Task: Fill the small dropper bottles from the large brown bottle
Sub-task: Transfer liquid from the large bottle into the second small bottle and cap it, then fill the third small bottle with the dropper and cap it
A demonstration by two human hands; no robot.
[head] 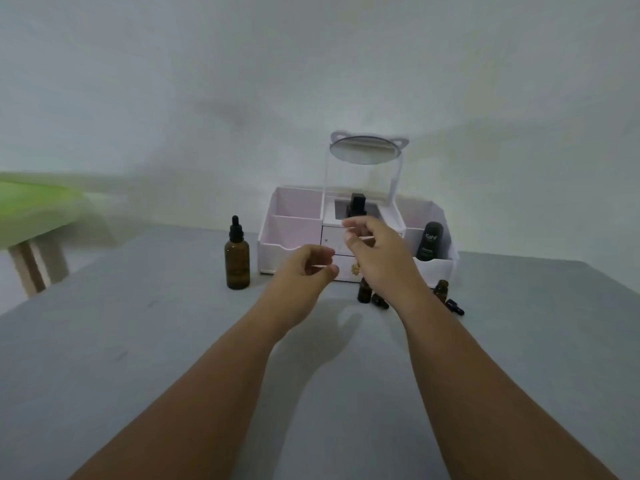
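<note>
Centrally, large brown bottle (pixel 237 261) upright, table (pixel 138 341) roomy

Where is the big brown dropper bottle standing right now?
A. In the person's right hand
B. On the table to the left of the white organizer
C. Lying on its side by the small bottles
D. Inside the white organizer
B: the large brown bottle stands upright on the table, capped, just left of the white organizer, and neither hand touches it.

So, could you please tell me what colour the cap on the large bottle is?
Black, on the large brown bottle; clearest in the head view.
</note>
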